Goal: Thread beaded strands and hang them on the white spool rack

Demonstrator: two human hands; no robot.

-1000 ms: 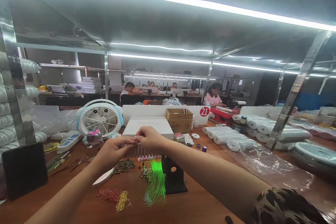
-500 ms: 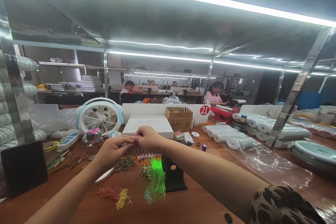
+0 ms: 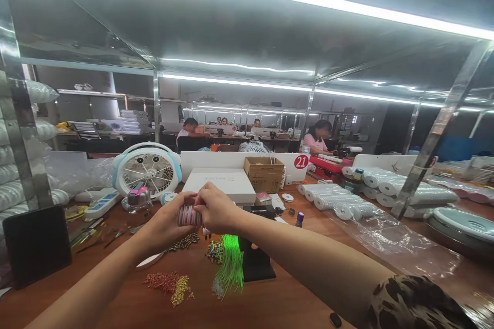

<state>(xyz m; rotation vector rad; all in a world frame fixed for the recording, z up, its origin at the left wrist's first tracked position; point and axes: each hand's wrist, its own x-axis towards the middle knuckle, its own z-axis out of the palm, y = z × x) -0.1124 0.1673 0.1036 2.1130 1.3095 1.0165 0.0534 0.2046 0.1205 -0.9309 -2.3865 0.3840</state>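
Note:
My left hand is wrapped round a small striped red-and-white roll. My right hand is closed in a pinch at the roll's right side; anything between its fingertips is hidden. Below the hands, bright green strands hang beside a black stand. Small multicoloured beads lie left of the strands. Nearer the front are piles of red pieces and gold pieces. Dark greenish pieces lie under my left hand.
A fan, a white box and a cardboard box stand behind the hands. Wrapped white rolls lie right, a black tablet stands left. People sit farther back, one in pink.
The striped roll now shows in my left hand, whose fingers have opened out round it. My right hand has shifted slightly, still pinched. Part of a black device now shows behind my right wrist.

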